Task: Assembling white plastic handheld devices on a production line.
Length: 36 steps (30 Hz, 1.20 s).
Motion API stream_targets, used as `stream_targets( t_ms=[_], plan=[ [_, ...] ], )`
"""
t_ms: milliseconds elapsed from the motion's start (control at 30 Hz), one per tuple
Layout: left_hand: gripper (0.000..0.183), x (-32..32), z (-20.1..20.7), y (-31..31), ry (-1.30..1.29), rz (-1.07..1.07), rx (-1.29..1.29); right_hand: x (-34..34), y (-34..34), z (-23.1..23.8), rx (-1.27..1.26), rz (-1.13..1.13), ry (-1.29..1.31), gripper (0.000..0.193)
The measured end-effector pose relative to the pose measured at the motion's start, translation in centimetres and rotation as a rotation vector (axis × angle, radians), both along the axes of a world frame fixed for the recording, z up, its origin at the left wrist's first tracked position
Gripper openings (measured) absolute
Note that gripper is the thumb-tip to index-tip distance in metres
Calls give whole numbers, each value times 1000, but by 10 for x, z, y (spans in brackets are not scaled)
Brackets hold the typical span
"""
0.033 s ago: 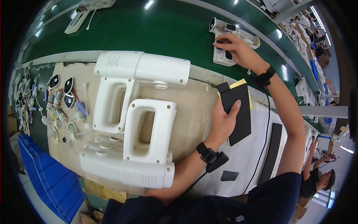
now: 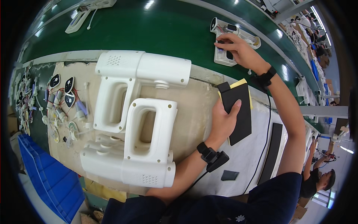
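My left hand [image 2: 225, 121] grips a stack of black foam sheet [image 2: 241, 115] with yellow backing paper showing along its edge; the thumb lies flat on top. A narrow black strip sticks out at the stack's far end. Beyond it, my right hand [image 2: 244, 53] reaches over a white half-shell housing [image 2: 220, 59] on the green belt. Thumb and fingertips pinch a small black foam piece [image 2: 220, 42] against the housing's handle part, mostly hidden by the fingers. The housing holds wires, a cylinder and a black oval panel [image 2: 213, 24].
Two white gun-shaped housings [image 2: 160, 69] [image 2: 147, 170] lie on the cardboard-covered bench. Wired motors and black oval panels [image 2: 69, 85] are heaped at left, above a blue bin [image 2: 50, 175]. A dark scrap [image 2: 229, 175] and a long black strip [image 2: 271, 153] lie near me. A co-worker [image 2: 317, 183] is at right.
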<state>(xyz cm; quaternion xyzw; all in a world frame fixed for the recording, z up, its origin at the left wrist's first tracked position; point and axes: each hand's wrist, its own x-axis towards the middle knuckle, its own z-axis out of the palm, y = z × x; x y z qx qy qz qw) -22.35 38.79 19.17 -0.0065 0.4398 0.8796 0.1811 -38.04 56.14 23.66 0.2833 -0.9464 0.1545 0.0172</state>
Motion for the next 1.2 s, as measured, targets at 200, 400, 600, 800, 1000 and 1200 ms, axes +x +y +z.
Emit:
stream_targets(
  t_ms=[200, 400, 600, 800, 1000, 1200],
  plan=[
    [22, -1, 1, -3, 18, 17, -21, 7, -1, 3, 7, -40, -46, 61],
    [26, 3, -3, 2, 36, 49, -65, 4, -48, 69, 108, 13, 164, 65],
    [30, 0, -16, 5, 112, 29, -178, 11, -180, 63, -83, 173, 4, 55],
    [27, 1, -19, 8, 31, 18, -88, 10, -184, 61, -70, -98, 49, 45],
    [23, 0, -5, 2, -71, -27, 42, -17, 1, 113, -47, -377, 310, 44],
    [23, 0, -4, 2, -61, -60, 0, -5, 136, 54, 202, -285, 100, 60]
  ],
)
